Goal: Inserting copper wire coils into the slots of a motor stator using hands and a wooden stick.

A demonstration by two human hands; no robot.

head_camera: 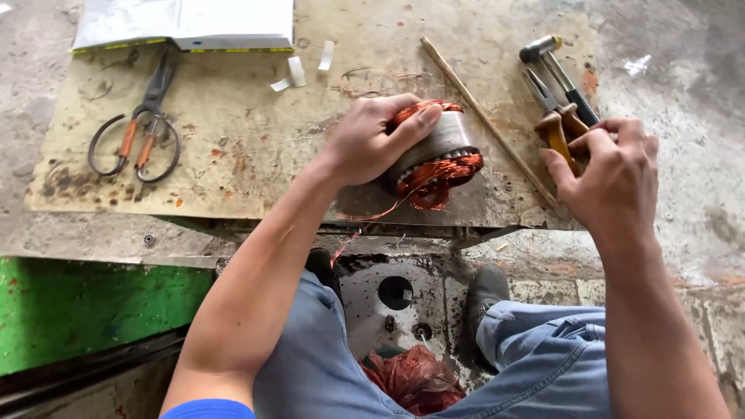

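The left hand (371,140) is clamped on the stator (433,151), palm over its top and thumb across the steel band. The stator lies on its side near the front edge of the table (233,155), with copper windings bulging from both ends. This grip appears to steady the round body so it cannot roll on the flat top.

One loose wire (365,217) trails from the lower winding and hangs over the table edge toward the person's knees.

The right hand (609,174) is at the right edge of the table, fingers curled together around the brown handles of the pliers (555,116). The pliers' nose points away from the person. A hammer (555,66) lies just beside the pliers, and a thin wooden stick (489,120) runs diagonally between the stator and these tools. All three lie near the right hand.

Scissors (140,124) with orange-wrapped handles lie well apart at the left. A folded white sheet (186,23) sits at the far edge, with paper scraps (299,70) and a small wire loop (369,81) near it.

A pile of red-brown scrap wire (415,380) lies on the floor between the person's feet.
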